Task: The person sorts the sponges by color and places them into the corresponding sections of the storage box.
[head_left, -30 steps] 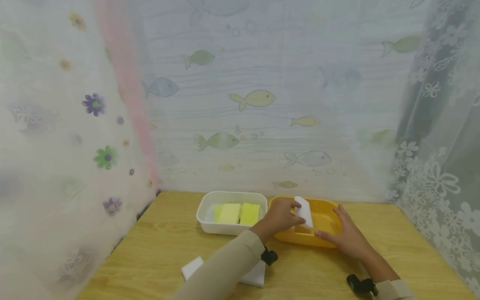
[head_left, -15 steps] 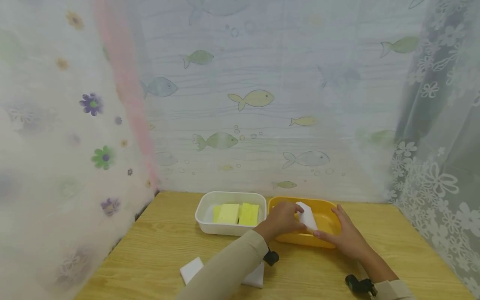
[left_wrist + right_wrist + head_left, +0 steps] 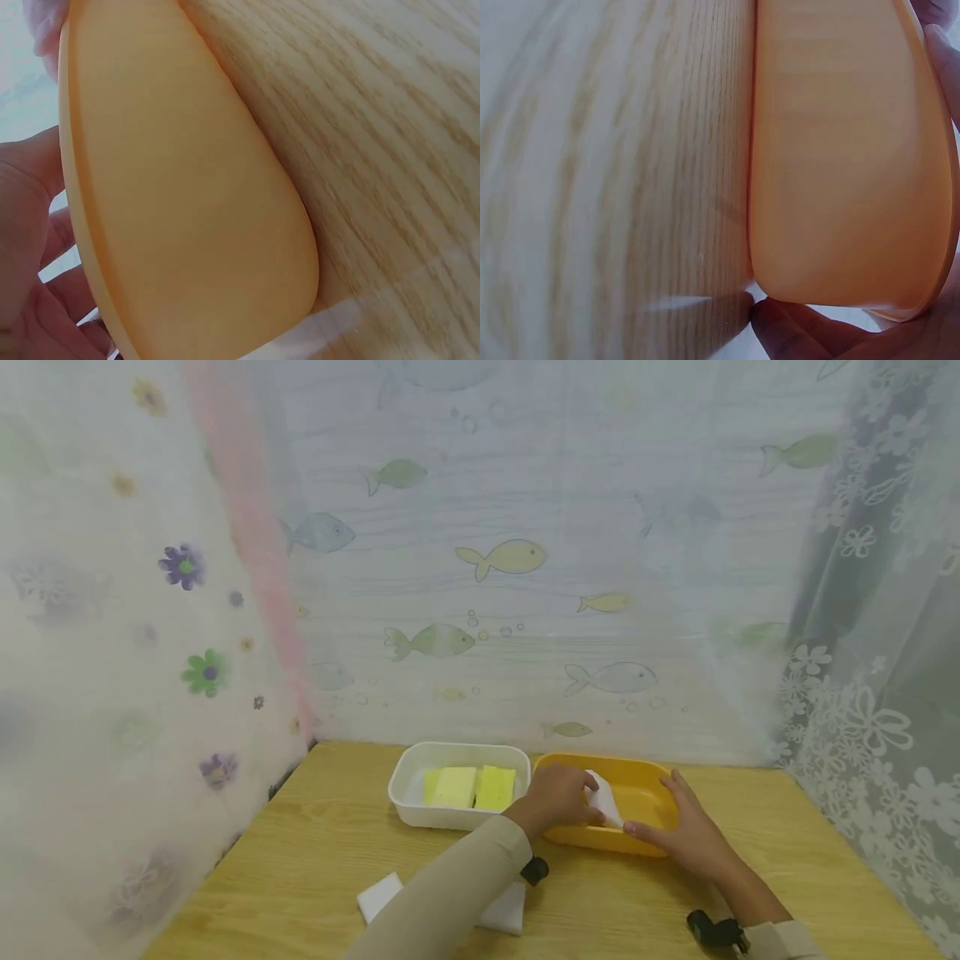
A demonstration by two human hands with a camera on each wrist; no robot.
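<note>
In the head view, my left hand (image 3: 557, 797) reaches over the near rim of a yellow-orange plastic container (image 3: 592, 838). Its thumb and fingers pinch a white sponge block (image 3: 604, 802), which leans inside the tub, its lower part hidden by the near wall. My right hand (image 3: 693, 842) grips the container's right end, thumb at the front rim and fingers round the far corner. From the left wrist, the outer wall (image 3: 187, 180) shows with the left hand (image 3: 30, 232) behind its rim. The right wrist view has the right fingers (image 3: 799, 334) curled round the container's end.
Just left of the yellow tub stands a white container (image 3: 442, 817) holding several yellow sponge pieces (image 3: 456, 787). White blocks (image 3: 504, 910) lie on the wooden table (image 3: 300, 852) nearer the body, partly covered by the left sleeve. A fish-patterned curtain (image 3: 510, 610) hangs behind the table.
The left hand has lowered the white sponge block deeper into the yellow container, shifting it right and then back left. The right hand keeps its hold on the container's end.
</note>
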